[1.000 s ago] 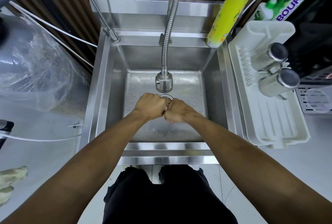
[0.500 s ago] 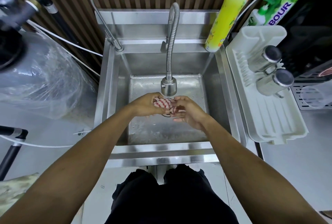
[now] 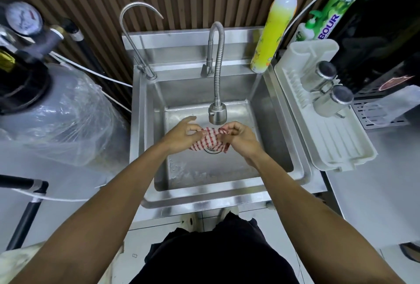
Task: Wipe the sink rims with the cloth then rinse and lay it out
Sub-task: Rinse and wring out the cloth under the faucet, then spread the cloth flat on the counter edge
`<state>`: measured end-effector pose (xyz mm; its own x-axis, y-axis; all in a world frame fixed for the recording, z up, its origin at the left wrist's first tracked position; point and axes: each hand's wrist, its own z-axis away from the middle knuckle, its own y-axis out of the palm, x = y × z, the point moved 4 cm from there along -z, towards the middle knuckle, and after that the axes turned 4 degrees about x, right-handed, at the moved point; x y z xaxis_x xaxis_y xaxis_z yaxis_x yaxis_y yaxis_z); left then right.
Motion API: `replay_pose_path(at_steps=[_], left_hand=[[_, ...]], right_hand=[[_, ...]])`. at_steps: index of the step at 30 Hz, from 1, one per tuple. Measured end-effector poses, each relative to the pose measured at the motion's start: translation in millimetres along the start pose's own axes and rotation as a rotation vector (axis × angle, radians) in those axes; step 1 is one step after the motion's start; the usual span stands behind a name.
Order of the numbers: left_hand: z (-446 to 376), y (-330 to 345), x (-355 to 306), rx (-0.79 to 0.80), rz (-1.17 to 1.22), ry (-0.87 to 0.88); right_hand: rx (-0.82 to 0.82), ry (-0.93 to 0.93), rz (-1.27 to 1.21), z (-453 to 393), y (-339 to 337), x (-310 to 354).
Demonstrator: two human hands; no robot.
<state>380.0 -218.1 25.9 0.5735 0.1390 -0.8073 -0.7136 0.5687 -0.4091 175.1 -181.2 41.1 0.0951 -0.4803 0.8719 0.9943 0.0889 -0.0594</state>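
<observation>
A red-and-white checked cloth (image 3: pixel 210 140) hangs stretched between both my hands over the drain of the steel sink (image 3: pixel 204 200). My left hand (image 3: pixel 183 134) pinches its left edge with several fingers spread. My right hand (image 3: pixel 239 137) grips its right edge with curled fingers. The flexible faucet's spray head (image 3: pixel 217 113) hangs just above the cloth. I see no water stream. Part of the cloth is hidden behind my hands.
A thin gooseneck tap (image 3: pixel 138 40) stands at the sink's back left. A yellow detergent bottle (image 3: pixel 273 33) stands on the back right rim. Right of the sink lies a white drying tray (image 3: pixel 336 147) with two steel cups (image 3: pixel 327 85). A plastic-wrapped tank (image 3: pixel 56 115) stands at left.
My fists were pressed together around the bunched cloth. They have since drawn apart, and the cloth has unfolded between them. The view has also pulled back and tilted up.
</observation>
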Motion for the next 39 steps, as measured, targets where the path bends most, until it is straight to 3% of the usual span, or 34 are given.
replay_pose_path(at_steps=[4,7,9,15,20,22,32,39], left_hand=[[4.2,-8.1,-15.0,-0.016,-0.091,0.116],[11.2,-8.0,-35.9,-0.015,-0.314,0.289],[16.8,-4.4,-49.2,-0.011,-0.393,0.371],[13.9,-13.1,-52.2,0.076,-0.229,0.166],[21.0,-37.0,-57.0,0.378,-0.001,-0.01],[19.6,-43.8,-54.1,0.406,0.077,-0.034],[12.9,-12.4,-61.7,0.211,0.477,0.004],[15.1,46.5,-92.6,-0.029,0.4,0.128]], right_hand=[[-0.003,-0.131,0.188,12.0,5.9,17.4],[0.11,-0.089,0.426,18.0,11.4,20.4],[0.094,-0.088,0.589,18.7,10.1,22.4],[0.091,-0.019,0.261,23.5,0.8,32.2],[0.149,-0.025,0.02,26.0,-11.0,40.4],[0.159,-0.032,-0.035,31.3,-13.0,43.8],[-0.082,-0.054,-0.281,49.1,-35.9,32.2],[-0.314,-0.11,-0.282,87.5,-72.5,13.3]])
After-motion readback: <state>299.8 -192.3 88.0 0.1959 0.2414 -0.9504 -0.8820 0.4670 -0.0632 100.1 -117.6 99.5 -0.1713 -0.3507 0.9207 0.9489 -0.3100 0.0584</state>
